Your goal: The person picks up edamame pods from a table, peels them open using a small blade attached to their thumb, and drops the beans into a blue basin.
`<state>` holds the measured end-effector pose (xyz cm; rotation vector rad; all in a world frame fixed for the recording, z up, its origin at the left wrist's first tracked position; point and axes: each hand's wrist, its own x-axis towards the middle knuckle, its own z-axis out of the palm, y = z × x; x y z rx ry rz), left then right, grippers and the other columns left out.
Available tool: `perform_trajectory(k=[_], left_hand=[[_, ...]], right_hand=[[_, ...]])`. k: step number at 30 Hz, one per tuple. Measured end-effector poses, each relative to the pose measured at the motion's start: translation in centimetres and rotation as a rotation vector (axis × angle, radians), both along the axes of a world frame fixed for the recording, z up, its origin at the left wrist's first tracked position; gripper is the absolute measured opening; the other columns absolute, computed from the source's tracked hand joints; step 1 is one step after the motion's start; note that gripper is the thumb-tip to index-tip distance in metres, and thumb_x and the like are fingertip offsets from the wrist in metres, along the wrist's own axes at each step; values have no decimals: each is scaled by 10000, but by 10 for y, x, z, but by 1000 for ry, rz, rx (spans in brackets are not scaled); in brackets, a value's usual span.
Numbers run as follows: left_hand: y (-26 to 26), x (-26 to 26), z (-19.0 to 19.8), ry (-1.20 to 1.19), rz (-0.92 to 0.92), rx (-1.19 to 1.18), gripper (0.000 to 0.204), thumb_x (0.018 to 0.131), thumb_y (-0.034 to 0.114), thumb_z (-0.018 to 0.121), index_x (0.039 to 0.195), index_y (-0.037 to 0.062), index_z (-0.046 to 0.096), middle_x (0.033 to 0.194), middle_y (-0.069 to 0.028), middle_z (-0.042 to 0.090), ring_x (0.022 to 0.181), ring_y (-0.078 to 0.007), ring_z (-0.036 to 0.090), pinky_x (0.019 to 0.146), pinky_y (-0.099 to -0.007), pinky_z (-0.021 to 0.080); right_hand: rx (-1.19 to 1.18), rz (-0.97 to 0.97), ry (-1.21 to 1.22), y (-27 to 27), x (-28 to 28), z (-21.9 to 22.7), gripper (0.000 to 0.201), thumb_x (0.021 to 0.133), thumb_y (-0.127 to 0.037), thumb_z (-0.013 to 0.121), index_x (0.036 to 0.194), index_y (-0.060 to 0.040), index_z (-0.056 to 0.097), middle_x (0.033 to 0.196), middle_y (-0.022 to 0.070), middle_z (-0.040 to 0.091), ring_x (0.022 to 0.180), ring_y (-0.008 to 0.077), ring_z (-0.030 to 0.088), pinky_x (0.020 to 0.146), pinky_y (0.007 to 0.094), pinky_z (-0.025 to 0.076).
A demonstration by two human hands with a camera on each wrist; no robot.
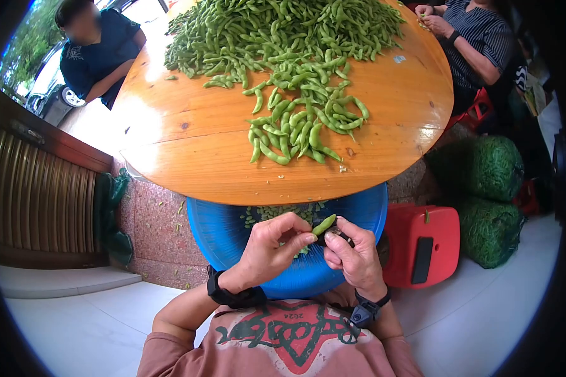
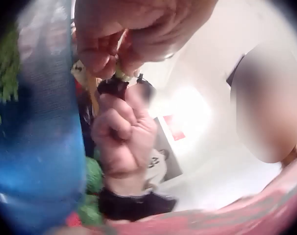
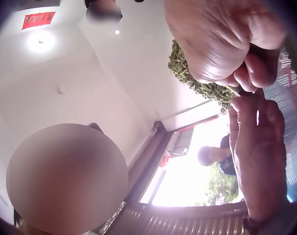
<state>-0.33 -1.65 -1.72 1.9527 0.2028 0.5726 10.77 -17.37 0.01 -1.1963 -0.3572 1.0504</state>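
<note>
Over the blue basin, my left hand [image 1: 275, 246] pinches a green soybean pod [image 1: 324, 225] near one end between thumb and fingertips. My right hand [image 1: 357, 254] has its curled fingers and thumb at the pod's other end. Something small and dark shows at those right fingertips; its kind I cannot tell. The left wrist view shows both hands [image 2: 124, 132] meeting at the pod, mostly covered by fingers. Shelled beans [image 1: 258, 215] lie in the blue basin [image 1: 210, 235] beneath, partly hidden under the table edge.
A wooden table [image 1: 201, 151] ahead bears a large heap of soybean pods [image 1: 283, 31] and a smaller pile nearer its edge. A red stool [image 1: 443, 251] stands right of the basin, near stuffed green net bags [image 1: 493, 166]. Two other people sit at the table's far sides.
</note>
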Motion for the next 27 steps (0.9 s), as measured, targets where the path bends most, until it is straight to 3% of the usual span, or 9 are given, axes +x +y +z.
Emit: perform_trajectory(k=[2,5,9,11,15,18,20,22,27], left_hand=[[5,-6,1,239,-267,-1070,133,973,159,651,984,40,590,779,-75,632,609,-120,585,508,-232,439],[3,-9,-9,157,-486,-1573,139,976,168,646,996,53,571,772,-70,620,609,-136,588,505,-234,436],[2,-2,-2,330,-362,-1376,190,961,193,672,1019,53,557,712,-51,586,592,-130,570,515,-239,450],[-4,5,-5,326,-140,-744,250,947,234,695,999,37,550,684,-38,590,596,-127,583,517,-257,457],[2,7,14,389,-194,-130,260,954,222,679,1019,0,559,681,-94,630,628,-135,638,538,-336,469],[8,7,19,379,-278,32,202,978,169,622,1083,0,582,669,-141,630,623,-171,656,556,-360,485],[16,6,15,375,-314,27,246,1003,148,551,1197,-2,574,663,-138,650,610,-194,666,568,-351,509],[18,5,21,583,-354,-313,322,1024,175,512,1282,-17,537,765,-108,683,682,-170,669,617,-332,534],[-2,7,-5,397,-163,-954,382,1026,167,421,1339,-38,499,886,-46,641,788,-133,634,685,-287,533]], right_hand=[[60,15,168,-4,3,0,89,1005,-75,528,1012,-15,593,705,-29,467,566,37,413,481,206,327],[186,98,366,-11,7,-13,121,1004,-63,528,1070,-10,616,758,-40,467,581,28,408,488,194,322],[25,65,138,-7,9,-4,80,956,-29,578,1008,11,624,760,8,519,590,104,493,516,251,395],[-65,40,-859,-1,6,-3,105,881,8,624,981,39,623,799,94,571,666,219,585,594,323,463],[-87,71,-873,2,4,3,142,831,25,632,970,49,623,840,154,587,755,306,618,668,362,487],[-83,99,-879,-2,8,-1,123,838,27,622,960,47,624,838,146,594,731,308,615,646,360,484],[-137,116,-795,-4,10,-4,113,831,34,623,943,46,626,842,153,599,726,328,611,636,374,484],[-162,78,-838,0,6,-6,100,833,36,622,932,41,619,834,156,594,722,338,610,629,386,483],[-158,-137,-1152,19,-11,-24,98,838,42,607,925,12,575,840,164,549,724,384,601,628,434,497]])
